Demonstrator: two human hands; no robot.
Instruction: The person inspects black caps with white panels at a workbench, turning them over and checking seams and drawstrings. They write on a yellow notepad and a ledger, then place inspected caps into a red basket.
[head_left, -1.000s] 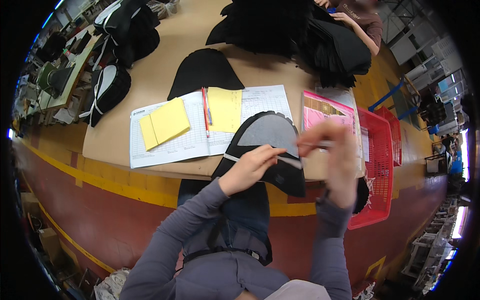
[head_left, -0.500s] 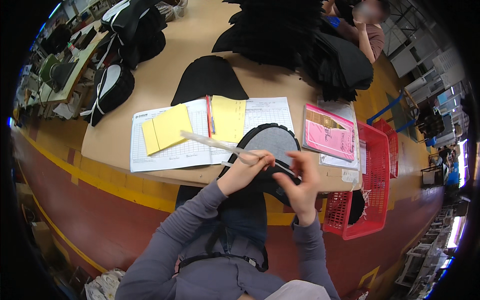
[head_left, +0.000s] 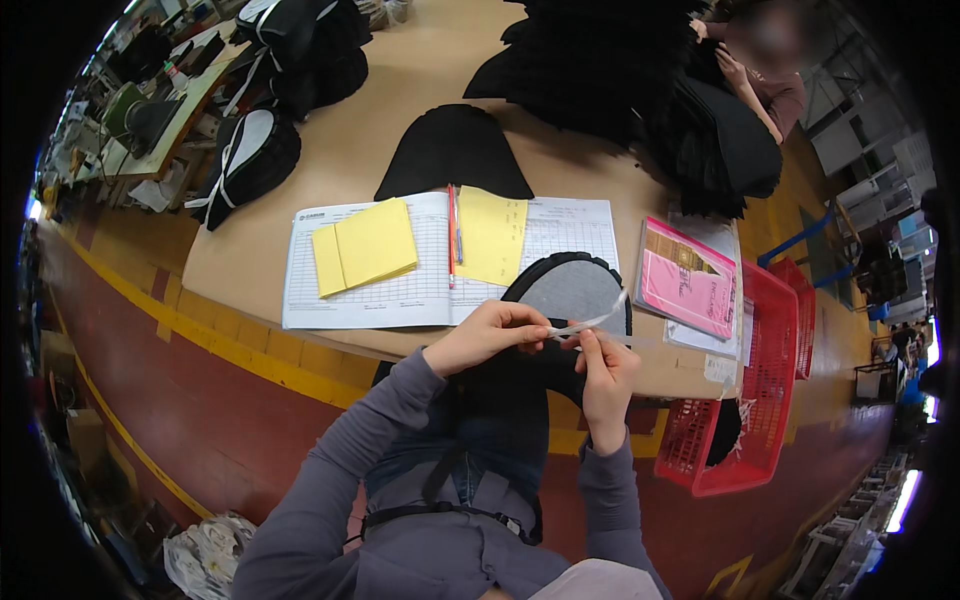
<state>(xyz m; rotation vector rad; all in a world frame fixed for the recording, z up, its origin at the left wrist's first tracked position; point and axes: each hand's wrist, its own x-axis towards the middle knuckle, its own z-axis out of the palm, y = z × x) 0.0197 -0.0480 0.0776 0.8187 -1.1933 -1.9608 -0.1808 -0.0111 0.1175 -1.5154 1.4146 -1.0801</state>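
Note:
A bundle of black, rounded fabric pieces with a grey top piece point(head_left: 568, 288) lies at the table's near edge, partly hidden under my hands. Over it, my left hand point(head_left: 488, 337) pinches a thin white strip point(head_left: 604, 318). My right hand point(head_left: 606, 378) closes thumb and fingers on the same strip, right beside the left fingertips. One loose end of the strip sticks up to the right, across the grey piece. Whether the strip passes around the bundle is hidden by my hands.
An open record book point(head_left: 370, 312) with yellow notes point(head_left: 372, 245) and pens lies ahead. A black piece point(head_left: 455, 152), tall black stacks point(head_left: 575, 75) and strip-tied bundles point(head_left: 250, 150) stand beyond. Right are a pink notebook point(head_left: 688, 280), a red basket point(head_left: 765, 420) and another person point(head_left: 775, 90).
My right hand has come left and closed on the strip beside my left hand. The strip's loose end, which pointed left, now points right. The whole view has shifted slightly.

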